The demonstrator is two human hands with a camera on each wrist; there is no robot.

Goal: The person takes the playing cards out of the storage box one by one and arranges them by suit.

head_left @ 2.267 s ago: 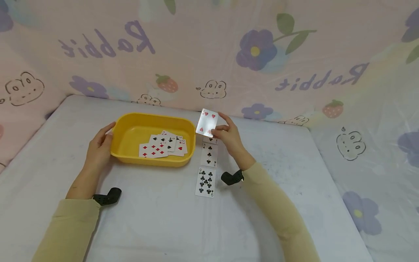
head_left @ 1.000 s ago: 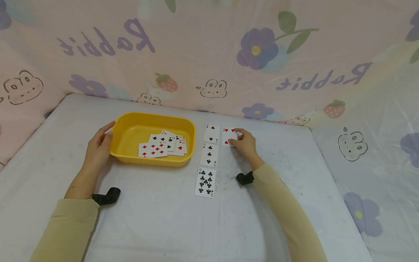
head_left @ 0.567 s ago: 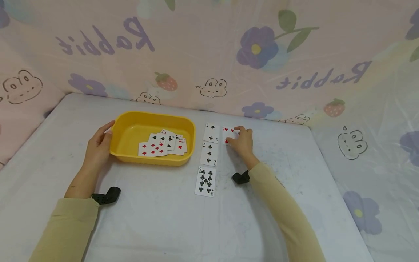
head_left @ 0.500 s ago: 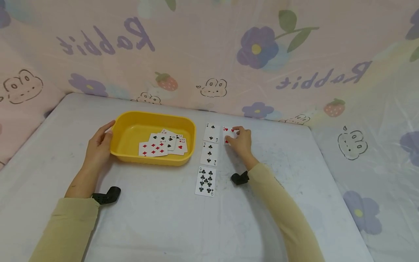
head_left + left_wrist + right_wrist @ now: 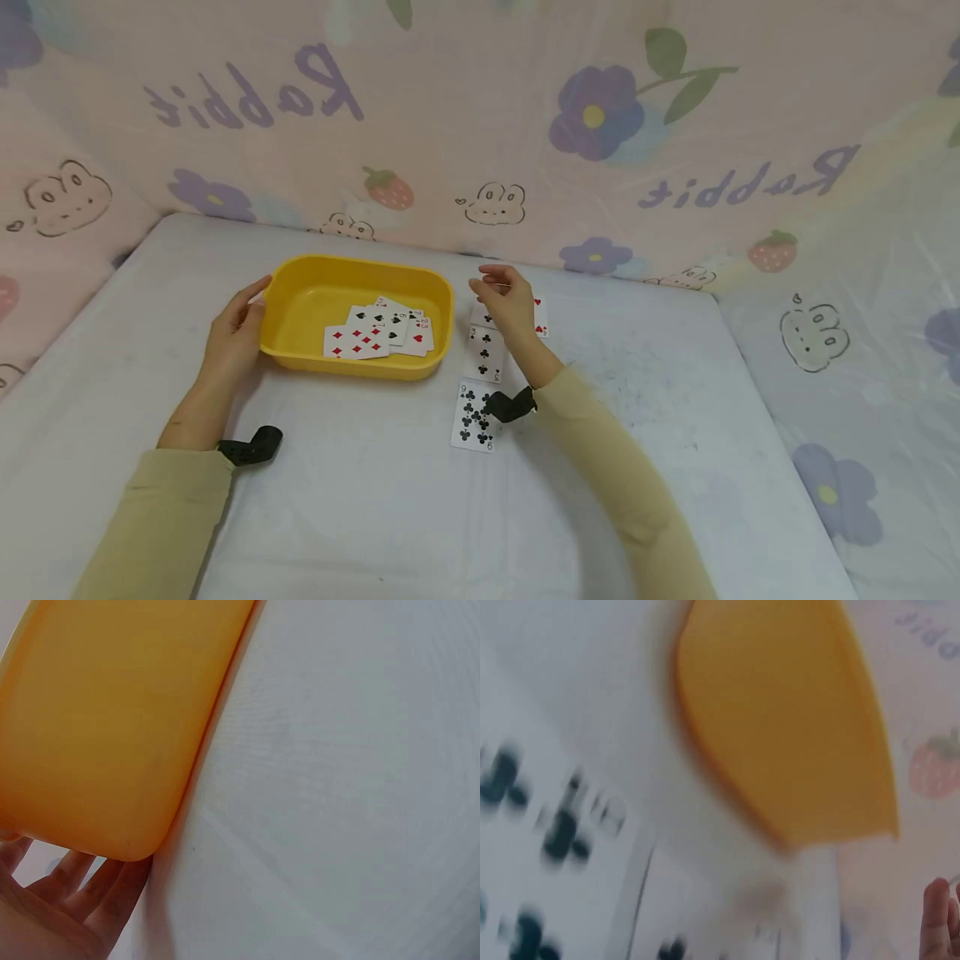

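In the head view, my left hand [image 5: 234, 342] rests against the left end of a yellow plastic basin [image 5: 360, 367]. The left wrist view shows its extended fingers [image 5: 105, 900] touching the end wall. Several playing cards [image 5: 356, 342] lie face up inside, overlapping toward the basin's right front. My right hand [image 5: 513, 308], holding nothing, hovers right of the basin with fingers loosely bent. Below it, a two of clubs [image 5: 480, 315] and a red hearts card [image 5: 542, 317] are partly hidden. Nearer lie a three of clubs [image 5: 486, 354] and a clubs card with several pips [image 5: 468, 417].
A white cloth [image 5: 360, 500] covers the table. A pink printed curtain [image 5: 450, 125] hangs close behind the table's far edge. Each wrist wears a black camera, the right one [image 5: 513, 406] partly covering the nearest clubs card.
My right hand carried the hearts card over, laid it right of the two of clubs, let go and moved left toward the basin. My left hand and the basin stayed put.
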